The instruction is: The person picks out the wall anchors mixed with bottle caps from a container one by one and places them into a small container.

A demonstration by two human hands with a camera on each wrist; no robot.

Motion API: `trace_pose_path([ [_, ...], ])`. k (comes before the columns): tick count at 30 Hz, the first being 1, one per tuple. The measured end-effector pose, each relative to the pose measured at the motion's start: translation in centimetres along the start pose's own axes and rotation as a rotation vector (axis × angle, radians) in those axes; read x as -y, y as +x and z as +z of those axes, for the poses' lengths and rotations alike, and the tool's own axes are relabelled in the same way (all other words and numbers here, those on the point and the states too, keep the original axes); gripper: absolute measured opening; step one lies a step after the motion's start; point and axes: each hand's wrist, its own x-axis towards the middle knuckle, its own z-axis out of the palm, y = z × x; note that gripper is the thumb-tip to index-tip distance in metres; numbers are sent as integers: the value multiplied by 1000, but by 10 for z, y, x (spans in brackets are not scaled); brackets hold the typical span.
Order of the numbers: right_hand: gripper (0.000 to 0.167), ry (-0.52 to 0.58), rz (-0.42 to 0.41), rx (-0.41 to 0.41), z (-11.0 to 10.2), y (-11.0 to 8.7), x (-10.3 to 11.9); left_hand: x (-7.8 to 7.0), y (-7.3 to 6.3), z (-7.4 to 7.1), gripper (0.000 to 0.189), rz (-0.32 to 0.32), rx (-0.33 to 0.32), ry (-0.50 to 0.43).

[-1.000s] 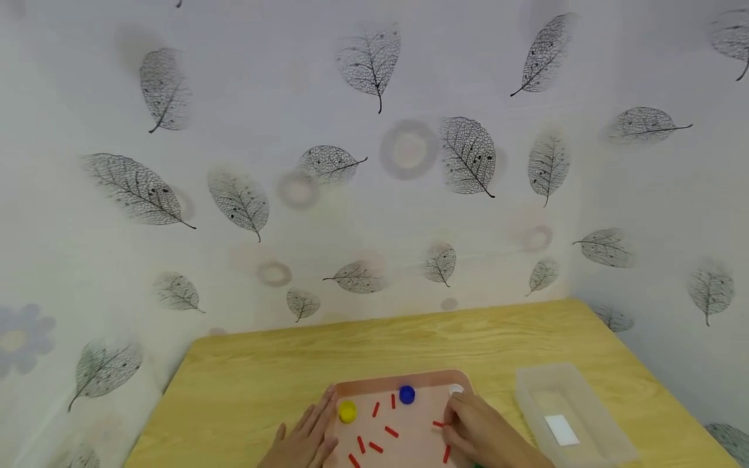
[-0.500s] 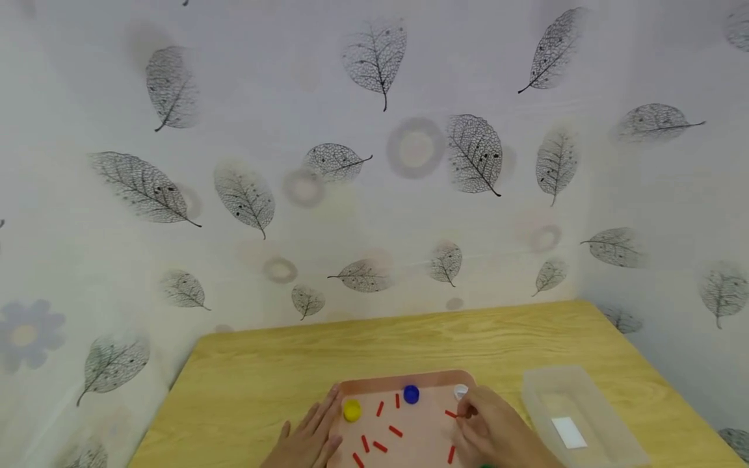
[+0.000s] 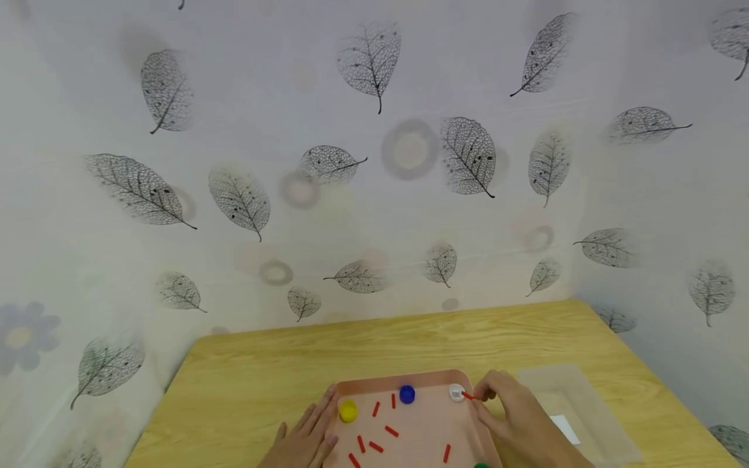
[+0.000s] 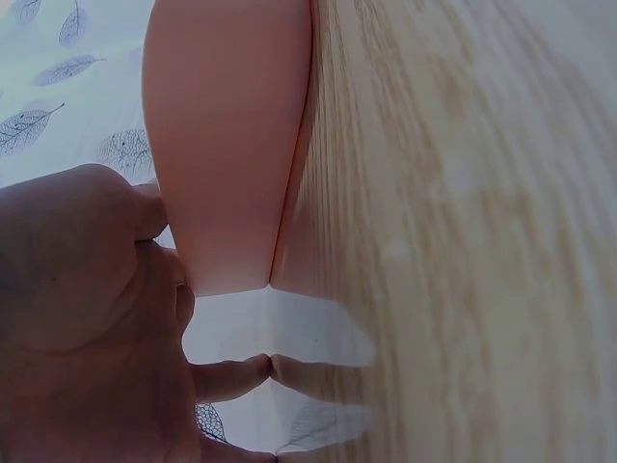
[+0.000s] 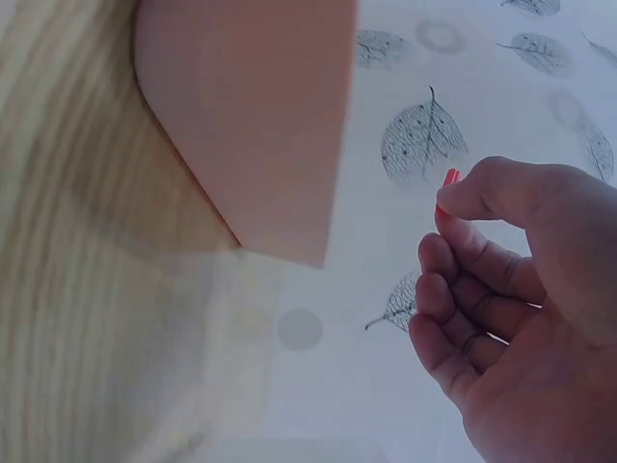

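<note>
My right hand [image 3: 517, 413] pinches a short red stick [image 3: 468, 395] between thumb and forefinger, just over the right rim of a pink tray [image 3: 418, 426]. The stick's free end points at a small white round cap-like piece [image 3: 454, 392] in the tray's far right corner; whether they touch I cannot tell. In the right wrist view the red stick [image 5: 451, 177] pokes out past the thumb. My left hand [image 3: 301, 437] lies along the tray's left side, its fingers extended and holding nothing. In the left wrist view, fingertips meet the wooden table beside the tray wall [image 4: 227, 145].
Inside the tray lie several loose red sticks [image 3: 391, 431], a yellow round piece [image 3: 348, 411] and a blue one [image 3: 407, 394]. A green piece [image 3: 482, 465] shows at the bottom edge. Right of the tray stands a translucent bin [image 3: 605, 426] with a white label [image 3: 565, 429]. A leaf-patterned wall backs the table.
My right hand has lifted the red stick from the tray's right part and moved right and away, bringing it near the white piece. My left hand stays in place.
</note>
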Motion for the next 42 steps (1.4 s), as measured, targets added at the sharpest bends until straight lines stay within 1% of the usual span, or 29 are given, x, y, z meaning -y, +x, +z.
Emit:
trace_pose_path([
  [2,24,-14,-37,-33,-5,2,-5,0,0,0,66,-6,5,-1],
  [3,20,-24,-45,-49,-7,2,-6,0,0,-1,66,-8,7,0],
  [7,15,-54,-38,-71,-20,4,-12,0,1,-1,67,-14,18,-5],
  [10,31,-93,-34,-81,-30,3,-16,1,0,0,67,-9,20,-11],
  [12,38,-110,-34,-97,-35,2,-19,2,0,0,66,-6,17,-12],
  [16,46,-134,-29,-125,-46,0,-25,3,1,2,65,0,3,-8],
  [20,47,-154,-16,-145,-55,-2,-32,4,1,2,64,7,-5,-11],
  [27,44,-194,62,-154,-68,-11,-44,2,2,1,64,8,-7,-16],
  [32,42,-223,64,-167,-71,-15,-54,0,2,0,64,8,-3,-13],
  [36,40,-244,84,-179,-74,-19,-61,0,2,0,64,10,-7,-14],
  [42,37,-254,116,-169,-76,-21,-68,1,1,0,64,5,-4,-12],
])
